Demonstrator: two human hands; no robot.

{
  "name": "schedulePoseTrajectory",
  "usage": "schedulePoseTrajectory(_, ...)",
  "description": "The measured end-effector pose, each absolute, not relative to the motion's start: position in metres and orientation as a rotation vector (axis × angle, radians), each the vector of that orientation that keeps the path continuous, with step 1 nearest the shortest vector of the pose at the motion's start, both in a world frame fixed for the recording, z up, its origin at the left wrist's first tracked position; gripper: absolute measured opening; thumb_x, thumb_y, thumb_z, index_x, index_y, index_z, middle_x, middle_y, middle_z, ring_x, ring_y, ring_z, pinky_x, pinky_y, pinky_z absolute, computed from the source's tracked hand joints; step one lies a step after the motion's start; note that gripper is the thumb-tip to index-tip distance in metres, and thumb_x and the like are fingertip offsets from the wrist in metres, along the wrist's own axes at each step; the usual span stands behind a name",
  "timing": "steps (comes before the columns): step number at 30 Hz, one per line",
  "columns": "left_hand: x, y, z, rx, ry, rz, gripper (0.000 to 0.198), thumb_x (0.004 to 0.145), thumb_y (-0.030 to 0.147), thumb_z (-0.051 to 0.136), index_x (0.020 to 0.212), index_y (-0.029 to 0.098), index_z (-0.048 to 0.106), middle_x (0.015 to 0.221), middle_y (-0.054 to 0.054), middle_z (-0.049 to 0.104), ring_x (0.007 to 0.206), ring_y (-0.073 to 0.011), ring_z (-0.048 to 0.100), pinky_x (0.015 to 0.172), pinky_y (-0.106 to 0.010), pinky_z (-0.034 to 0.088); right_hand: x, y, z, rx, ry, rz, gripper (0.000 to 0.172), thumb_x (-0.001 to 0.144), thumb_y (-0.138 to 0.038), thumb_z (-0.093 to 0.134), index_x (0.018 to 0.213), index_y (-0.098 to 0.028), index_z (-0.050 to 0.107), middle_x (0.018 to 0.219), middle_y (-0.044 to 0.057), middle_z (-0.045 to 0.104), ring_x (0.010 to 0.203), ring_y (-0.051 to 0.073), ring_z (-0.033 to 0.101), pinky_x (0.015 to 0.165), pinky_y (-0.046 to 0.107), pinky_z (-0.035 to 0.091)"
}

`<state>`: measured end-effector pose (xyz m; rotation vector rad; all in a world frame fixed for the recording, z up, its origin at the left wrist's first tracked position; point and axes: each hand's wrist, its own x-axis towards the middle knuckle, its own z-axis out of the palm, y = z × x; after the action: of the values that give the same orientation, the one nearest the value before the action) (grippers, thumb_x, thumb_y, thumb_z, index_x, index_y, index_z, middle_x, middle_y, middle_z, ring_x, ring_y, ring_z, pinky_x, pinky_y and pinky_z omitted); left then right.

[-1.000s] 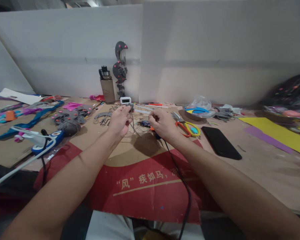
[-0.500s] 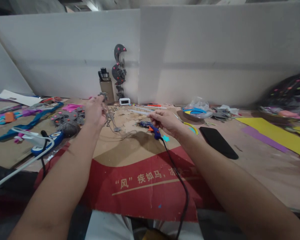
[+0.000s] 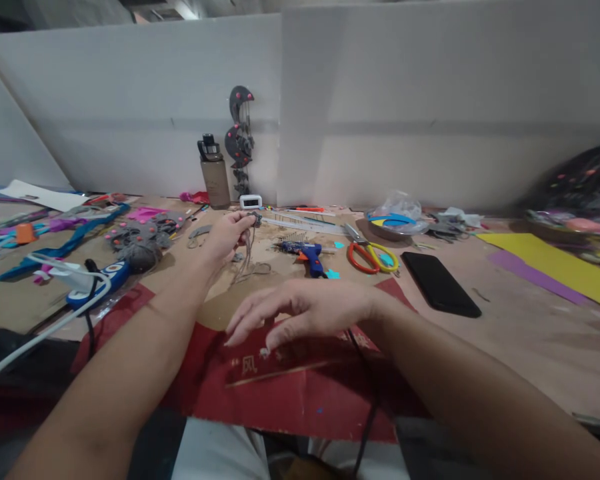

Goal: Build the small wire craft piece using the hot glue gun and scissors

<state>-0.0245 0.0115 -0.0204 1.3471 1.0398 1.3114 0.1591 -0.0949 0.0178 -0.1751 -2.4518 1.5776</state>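
Note:
My left hand [image 3: 233,233] pinches a small grey piece [image 3: 257,219], from which thin grey cords [image 3: 249,250] hang down to the cardboard. Over the red part of the cardboard sheet [image 3: 280,417] is my right hand [image 3: 295,310], palm down with its fingers apart and nothing in them. A small pale scrap [image 3: 265,353] shows just below its fingertips. Beyond that hand lies a blue glue gun [image 3: 311,257], its dark cable running toward the front edge. Red-and-yellow scissors [image 3: 373,257] rest right of the glue gun.
A black phone [image 3: 440,283] lies at the right, near yellow paper [image 3: 555,263]. A bottle [image 3: 215,177] and a small white clock [image 3: 251,202] stand at the back. At left are a blue power strip [image 3: 103,285] and grey yarn pieces [image 3: 143,240].
My left hand has moved right with the grey piece and cords. My right hand has come away from the glue gun toward me, its fingers spreading; the scissors are now uncovered.

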Motion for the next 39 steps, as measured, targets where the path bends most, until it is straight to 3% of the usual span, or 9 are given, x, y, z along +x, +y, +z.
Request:
schedulePoseTrajectory(4,-0.021,0.007,-0.021,1.425,0.992,1.233,0.016,0.073,0.029,0.065,0.070,0.015,0.058,0.050,0.004,0.047,0.040,-0.0043,0.038,0.037,-0.017,0.021,0.152,-0.075,-0.013,-0.712,-2.123,1.095,0.016,0.085,-0.026,0.053,0.082,-0.017,0.065,0.078,0.001,0.064,0.072,0.011,0.057,0.072,0.025,0.045)
schedulePoseTrajectory(7,-0.019,0.005,-0.021,1.452,0.947,1.202,0.018,0.073,0.032,0.065,0.074,0.015,0.058,0.051,0.003,0.050,0.041,-0.0051,0.042,0.037,-0.017,0.022,0.151,-0.054,-0.034,-1.018,-1.693,0.778,0.015,0.081,-0.028,0.058,0.091,-0.016,0.057,0.091,0.003,0.061,0.072,0.011,0.053,0.072,0.027,0.045)
schedulePoseTrajectory(13,-0.011,-0.008,-0.017,1.682,0.918,1.077,0.021,0.074,0.034,0.064,0.082,0.015,0.062,0.059,0.000,0.059,0.045,-0.0066,0.044,0.042,-0.019,0.028,0.147,-0.047,-0.042,-0.978,-1.542,1.151,0.057,0.074,-0.032,0.067,0.123,-0.022,0.040,0.113,0.008,0.059,0.075,0.011,0.058,0.055,0.022,0.045)
schedulePoseTrajectory(18,-0.015,-0.010,-0.011,1.946,1.106,1.144,0.018,0.073,0.031,0.063,0.080,0.014,0.067,0.071,-0.002,0.065,0.058,-0.0099,0.051,0.056,-0.022,0.038,0.141,-0.045,-0.053,-1.020,-1.679,1.345,0.017,0.084,-0.029,0.052,0.095,-0.017,0.056,0.067,-0.002,0.058,0.048,0.008,0.050,0.042,0.019,0.035)
schedulePoseTrajectory(20,-0.023,-0.004,-0.009,1.977,1.161,1.262,0.018,0.074,0.030,0.062,0.079,0.015,0.068,0.082,-0.004,0.067,0.070,-0.0125,0.055,0.065,-0.023,0.041,0.141,-0.046,-0.053,-1.057,-1.735,1.265,0.017,0.087,-0.025,0.045,0.082,-0.015,0.058,0.059,-0.004,0.052,0.044,0.006,0.046,0.043,0.019,0.034)
schedulePoseTrajectory(23,-0.034,0.005,-0.009,1.957,1.168,1.501,0.013,0.071,0.027,0.063,0.073,0.015,0.067,0.092,-0.005,0.067,0.085,-0.0149,0.057,0.075,-0.024,0.041,0.140,-0.057,-0.047,-1.010,-1.953,1.113,0.024,0.090,-0.025,0.042,0.078,-0.015,0.060,0.059,-0.003,0.053,0.047,0.007,0.047,0.048,0.019,0.037)
schedulePoseTrajectory(28,-0.038,0.011,-0.013,1.651,1.199,1.465,0.016,0.071,0.030,0.062,0.072,0.014,0.063,0.056,0.003,0.052,0.050,-0.0080,0.043,0.050,-0.021,0.032,0.134,-0.091,-0.035,-0.857,-2.539,0.500,0.029,0.090,-0.041,0.049,0.092,-0.017,0.065,0.092,0.006,0.064,0.078,0.014,0.058,0.067,0.025,0.043)
schedulePoseTrajectory(33,-0.034,0.012,-0.016,1.503,1.083,1.457,0.015,0.069,0.028,0.064,0.067,0.014,0.058,0.050,0.003,0.048,0.042,-0.0061,0.038,0.042,-0.020,0.026,0.133,-0.103,-0.033,-1.001,-2.572,-0.012,0.047,0.091,-0.055,0.037,0.097,-0.016,0.064,0.107,0.010,0.060,0.078,0.016,0.060,0.061,0.026,0.043)
schedulePoseTrajectory(39,-0.033,0.015,-0.020,1.421,1.015,1.407,0.020,0.067,0.030,0.071,0.072,0.012,0.064,0.059,0.000,0.057,0.050,-0.0077,0.050,0.048,-0.020,0.039,0.138,-0.104,-0.027,-0.659,-2.647,-0.363,0.028,0.094,-0.031,0.039,0.113,-0.017,0.054,0.114,0.010,0.057,0.089,0.018,0.055,0.053,0.025,0.039)
